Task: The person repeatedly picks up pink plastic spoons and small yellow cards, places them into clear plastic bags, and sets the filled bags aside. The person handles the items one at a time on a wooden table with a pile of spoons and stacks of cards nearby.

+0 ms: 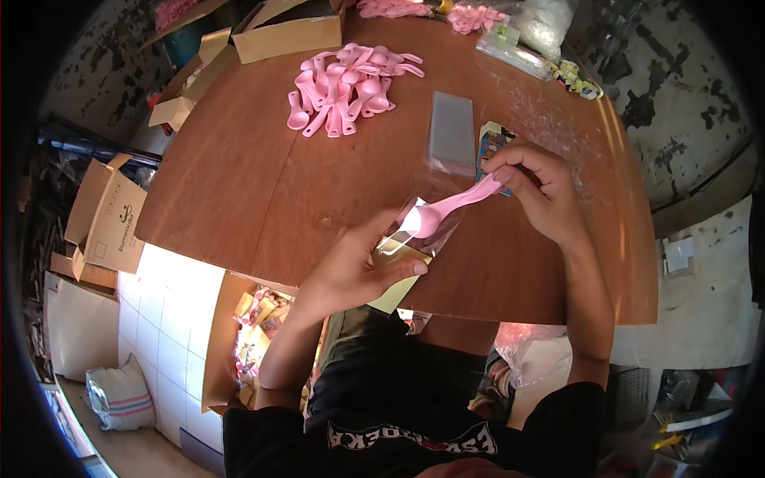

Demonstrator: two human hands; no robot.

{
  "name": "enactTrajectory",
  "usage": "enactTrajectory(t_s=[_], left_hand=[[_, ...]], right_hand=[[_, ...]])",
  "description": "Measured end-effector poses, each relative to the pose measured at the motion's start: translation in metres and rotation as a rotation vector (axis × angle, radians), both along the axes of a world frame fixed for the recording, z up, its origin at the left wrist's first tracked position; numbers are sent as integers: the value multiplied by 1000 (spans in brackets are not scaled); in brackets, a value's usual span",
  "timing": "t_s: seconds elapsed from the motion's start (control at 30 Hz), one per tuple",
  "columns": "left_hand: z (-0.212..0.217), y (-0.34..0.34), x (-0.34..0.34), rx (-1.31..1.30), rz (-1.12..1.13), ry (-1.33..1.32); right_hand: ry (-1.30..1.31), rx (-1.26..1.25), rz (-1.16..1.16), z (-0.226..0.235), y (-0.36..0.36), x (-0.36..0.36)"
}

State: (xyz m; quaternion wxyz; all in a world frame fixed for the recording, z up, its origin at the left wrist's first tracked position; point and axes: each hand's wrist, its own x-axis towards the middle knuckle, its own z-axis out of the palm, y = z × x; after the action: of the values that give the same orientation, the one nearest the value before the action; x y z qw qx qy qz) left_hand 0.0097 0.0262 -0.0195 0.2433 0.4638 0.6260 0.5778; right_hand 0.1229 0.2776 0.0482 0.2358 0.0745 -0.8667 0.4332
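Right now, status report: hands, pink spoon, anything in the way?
Left grip on clear bag. Right grip pinching pink spoon by its handle. Bowl at bag, depth inside unclear. Nothing seen blocking between grips.

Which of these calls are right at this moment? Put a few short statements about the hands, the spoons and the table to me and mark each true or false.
1. The right hand grips a pink spoon by its handle. True.
2. The left hand is empty. False: it holds a clear plastic bag and a pale yellow card.
3. The held spoon's bowl points toward the left hand. True.
4. A pile of pink spoons lies on the brown table. True.
5. That pile lies to the right of the flat clear stack. False: it lies to the left.
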Motion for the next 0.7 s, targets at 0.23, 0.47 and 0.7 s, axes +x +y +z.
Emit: enactTrajectory(t_s=[0.23,0.47,0.7], left_hand=[[5,0,4,91,-56,-66],[10,-1,10,77,-51,-131],[10,-4,16,114,-83,-262]], right_hand=[[-28,-242,-4,11,-40,2],[-92,-80,-100,20,-65,5],[115,141,-149,18,-71,7]])
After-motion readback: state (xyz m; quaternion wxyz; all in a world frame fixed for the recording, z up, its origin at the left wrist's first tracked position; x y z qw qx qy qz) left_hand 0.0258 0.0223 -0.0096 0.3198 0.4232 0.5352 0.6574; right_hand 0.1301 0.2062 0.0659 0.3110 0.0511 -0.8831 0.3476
